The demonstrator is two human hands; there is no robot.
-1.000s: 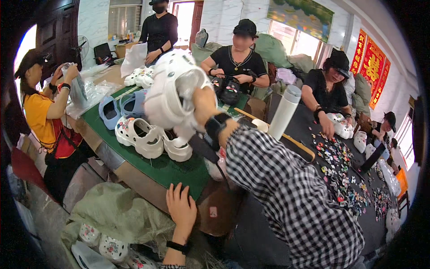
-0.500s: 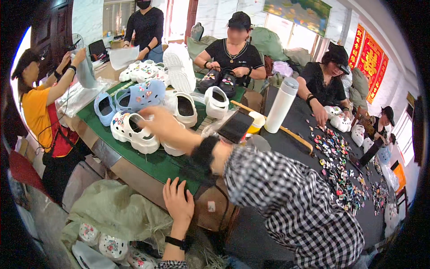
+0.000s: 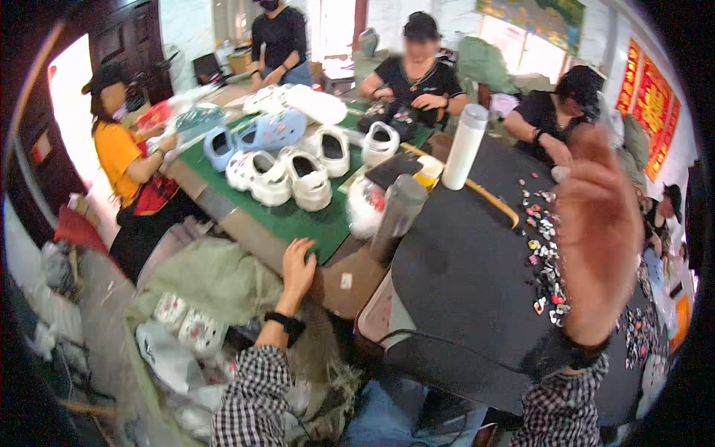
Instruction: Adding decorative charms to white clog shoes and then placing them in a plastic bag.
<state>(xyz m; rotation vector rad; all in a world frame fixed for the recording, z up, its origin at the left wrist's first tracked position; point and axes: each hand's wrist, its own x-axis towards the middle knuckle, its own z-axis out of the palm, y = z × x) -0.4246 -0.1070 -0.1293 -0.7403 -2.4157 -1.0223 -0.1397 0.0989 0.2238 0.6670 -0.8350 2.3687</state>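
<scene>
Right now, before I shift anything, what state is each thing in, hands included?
Left grip: open, empty
Right grip: raised, blurred; closure unclear
Shoe charms: loose, scattered
Front white clogs: upright, openings up
Left blue clog: upright, opening up
Tall white bottle: upright, capped
Wooden stick: lying flat
Olive sack: open, white charm-decorated clogs inside

Ahead of me, white bottle stands upright; wooden stick passes behind it, yellow-and-white cup just beside. Grey tumbler nearer me. To my left, co-worker in orange shirt, dark door behind. Farther off, standing co-worker in black. On my right, red hangings on wall; colourful picture above bright window.
</scene>
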